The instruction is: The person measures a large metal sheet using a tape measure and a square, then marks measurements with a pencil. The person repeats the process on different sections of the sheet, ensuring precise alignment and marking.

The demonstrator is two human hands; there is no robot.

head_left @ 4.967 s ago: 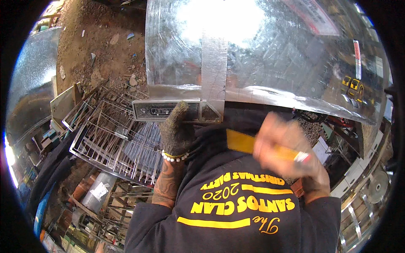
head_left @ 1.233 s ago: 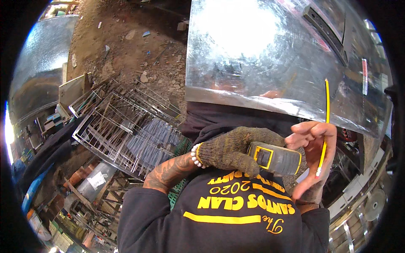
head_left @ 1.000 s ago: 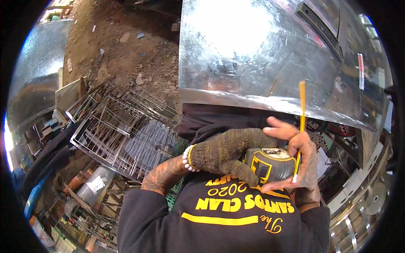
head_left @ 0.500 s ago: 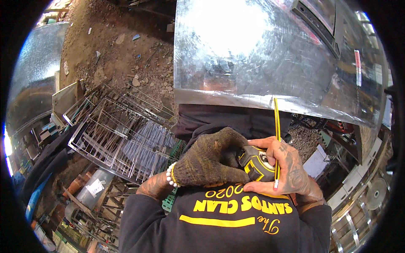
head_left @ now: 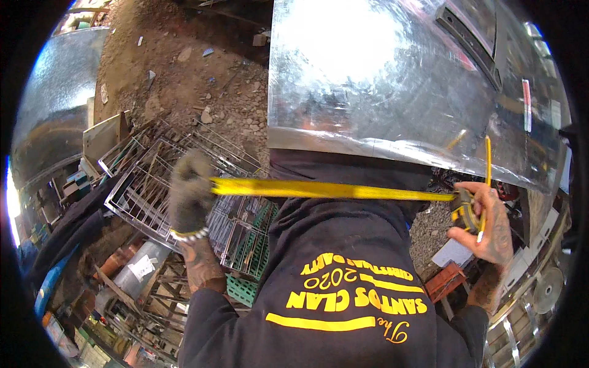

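My left hand point(head_left: 190, 196), in a dark knitted glove, grips the end of a yellow tape blade point(head_left: 331, 189); motion blurs it somewhat. The blade stretches across in front of my torso, nearly level. At its other end, my bare right hand point(head_left: 496, 230) holds the black and yellow tape measure point(head_left: 464, 214). A yellow pencil point(head_left: 488, 159) is also in that hand, pointing away from me past the fingers. Just beyond the blade lies a shiny sheet of metal point(head_left: 362, 116), its near edge close to my waist. Neither hand visibly touches the sheet.
A dark metal bar point(head_left: 469, 46) rests on the sheet at the far right. Left of me stand wire racks point(head_left: 144, 184) and a green perforated crate point(head_left: 264, 233). Stony dirt ground point(head_left: 172, 73) lies beyond them. A red-orange metal piece point(head_left: 446, 282) is by my right forearm.
My hands were together around the tape measure and have moved wide apart. The left went left with the blade end, the right went right with the case and pencil, drawing the blade out.
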